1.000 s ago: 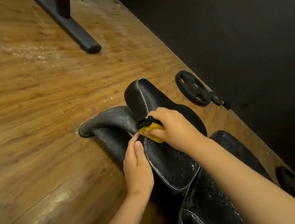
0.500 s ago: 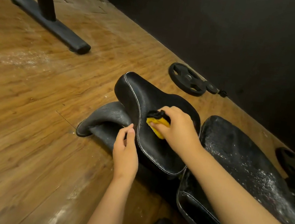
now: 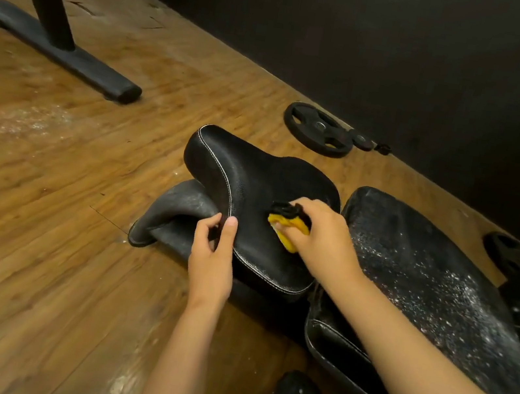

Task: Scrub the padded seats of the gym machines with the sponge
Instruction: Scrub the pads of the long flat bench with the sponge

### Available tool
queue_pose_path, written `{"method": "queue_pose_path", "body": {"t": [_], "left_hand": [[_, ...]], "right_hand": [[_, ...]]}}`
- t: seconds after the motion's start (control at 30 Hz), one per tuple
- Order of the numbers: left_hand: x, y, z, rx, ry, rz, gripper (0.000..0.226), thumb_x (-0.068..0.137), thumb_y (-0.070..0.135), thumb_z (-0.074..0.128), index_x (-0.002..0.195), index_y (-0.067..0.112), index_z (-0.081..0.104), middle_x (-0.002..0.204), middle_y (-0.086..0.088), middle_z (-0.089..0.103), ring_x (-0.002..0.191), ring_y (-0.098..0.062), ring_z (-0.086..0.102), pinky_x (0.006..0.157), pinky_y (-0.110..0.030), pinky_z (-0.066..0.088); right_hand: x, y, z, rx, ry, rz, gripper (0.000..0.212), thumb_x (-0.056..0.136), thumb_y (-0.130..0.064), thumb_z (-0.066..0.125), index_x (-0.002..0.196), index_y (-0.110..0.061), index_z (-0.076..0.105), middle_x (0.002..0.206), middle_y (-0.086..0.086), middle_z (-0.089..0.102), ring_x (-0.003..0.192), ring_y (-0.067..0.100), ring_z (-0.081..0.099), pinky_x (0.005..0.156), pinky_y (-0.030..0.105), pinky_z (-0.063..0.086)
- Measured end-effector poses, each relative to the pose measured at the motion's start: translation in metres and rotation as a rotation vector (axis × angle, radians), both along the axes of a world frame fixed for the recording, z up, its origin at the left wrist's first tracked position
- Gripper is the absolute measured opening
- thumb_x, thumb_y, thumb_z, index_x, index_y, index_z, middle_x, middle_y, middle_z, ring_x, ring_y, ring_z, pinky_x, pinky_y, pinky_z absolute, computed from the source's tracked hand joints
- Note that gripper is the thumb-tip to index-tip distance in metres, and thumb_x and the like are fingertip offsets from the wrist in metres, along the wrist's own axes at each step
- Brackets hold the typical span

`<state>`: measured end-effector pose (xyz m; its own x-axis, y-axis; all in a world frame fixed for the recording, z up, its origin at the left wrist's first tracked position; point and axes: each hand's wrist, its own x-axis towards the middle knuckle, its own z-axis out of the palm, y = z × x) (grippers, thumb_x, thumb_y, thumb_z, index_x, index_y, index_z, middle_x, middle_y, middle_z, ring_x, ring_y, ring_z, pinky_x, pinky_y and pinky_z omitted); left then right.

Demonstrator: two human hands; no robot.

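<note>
Head view: yellow-and-black sponge (image 3: 288, 223) on glossy black stitched seat (image 3: 254, 182)

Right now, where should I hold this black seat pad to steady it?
Pinch the stitched left edge of the seat pad from the left, thumb on top, fingers under: that rim overhangs, clear of the sponge in the right hand.
</note>
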<state>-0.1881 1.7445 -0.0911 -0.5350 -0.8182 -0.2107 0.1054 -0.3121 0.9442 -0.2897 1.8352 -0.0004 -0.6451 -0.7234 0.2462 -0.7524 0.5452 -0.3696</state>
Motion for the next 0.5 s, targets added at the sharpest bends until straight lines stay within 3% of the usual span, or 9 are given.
{"method": "queue_pose_path", "body": {"t": [0.03,0.07,0.17,0.3,0.37,0.43,0.5], "left_hand": [[-0.001,0.001,0.0,0.002,-0.019,-0.006,0.041,0.084,0.063,0.055,0.117,0.038,0.055,0.109,0.006,0.064,0.106,-0.012,0.061,0.092,-0.04,0.052],[-0.001,0.001,0.002,0.006,-0.033,-0.006,0.042,0.083,0.066,0.055,0.116,0.04,0.054,0.108,0.008,0.063,0.104,-0.014,0.062,0.092,-0.044,0.052],[-0.004,0.008,0.009,-0.014,-0.056,0.026,0.041,0.09,0.051,0.057,0.124,0.028,0.05,0.093,0.022,0.055,0.086,0.005,0.053,0.078,-0.021,0.041],[-0.008,0.015,0.013,0.011,-0.084,0.07,0.039,0.091,0.048,0.059,0.123,0.03,0.048,0.087,0.023,0.054,0.079,0.006,0.049,0.069,-0.023,0.036],[-0.011,0.017,0.013,0.038,-0.074,0.094,0.038,0.091,0.047,0.059,0.123,0.03,0.049,0.087,0.023,0.054,0.078,0.005,0.05,0.068,-0.022,0.037],[-0.013,0.017,0.011,0.034,-0.064,0.111,0.038,0.091,0.046,0.06,0.123,0.029,0.05,0.086,0.022,0.056,0.078,0.005,0.051,0.065,-0.017,0.037],[-0.015,0.017,0.01,0.038,-0.052,0.129,0.037,0.091,0.045,0.06,0.123,0.028,0.051,0.088,0.022,0.057,0.08,0.005,0.053,0.064,-0.013,0.036]], "right_hand": [[0.009,0.005,-0.002,0.0,-0.017,0.045,0.026,0.081,-0.029,0.073,0.105,-0.022,0.067,0.095,-0.003,0.061,0.092,0.015,0.059,0.081,0.033,0.047],[0.02,0.013,-0.002,0.003,-0.042,0.108,0.027,0.081,-0.027,0.074,0.107,-0.022,0.068,0.096,-0.004,0.062,0.093,0.013,0.059,0.082,0.032,0.048],[0.027,0.04,0.002,0.087,-0.124,0.241,0.028,0.081,-0.024,0.075,0.108,-0.025,0.068,0.098,-0.008,0.062,0.095,0.005,0.058,0.084,0.023,0.048],[-0.021,0.042,0.008,0.103,-0.059,0.097,0.024,0.08,-0.025,0.075,0.103,-0.021,0.069,0.095,-0.003,0.063,0.091,0.011,0.059,0.084,0.035,0.049],[-0.04,0.037,0.012,0.019,-0.029,0.013,0.022,0.08,-0.027,0.075,0.1,-0.021,0.068,0.093,-0.004,0.064,0.089,0.009,0.059,0.082,0.027,0.048],[-0.055,0.032,0.018,-0.108,-0.04,-0.074,0.014,0.083,-0.029,0.073,0.094,-0.023,0.065,0.086,-0.01,0.062,0.082,0.002,0.056,0.069,0.012,0.042],[-0.068,0.024,0.021,-0.11,-0.061,-0.151,0.012,0.085,-0.031,0.071,0.091,-0.024,0.062,0.081,-0.014,0.059,0.078,0.002,0.054,0.06,0.012,0.037]]}}
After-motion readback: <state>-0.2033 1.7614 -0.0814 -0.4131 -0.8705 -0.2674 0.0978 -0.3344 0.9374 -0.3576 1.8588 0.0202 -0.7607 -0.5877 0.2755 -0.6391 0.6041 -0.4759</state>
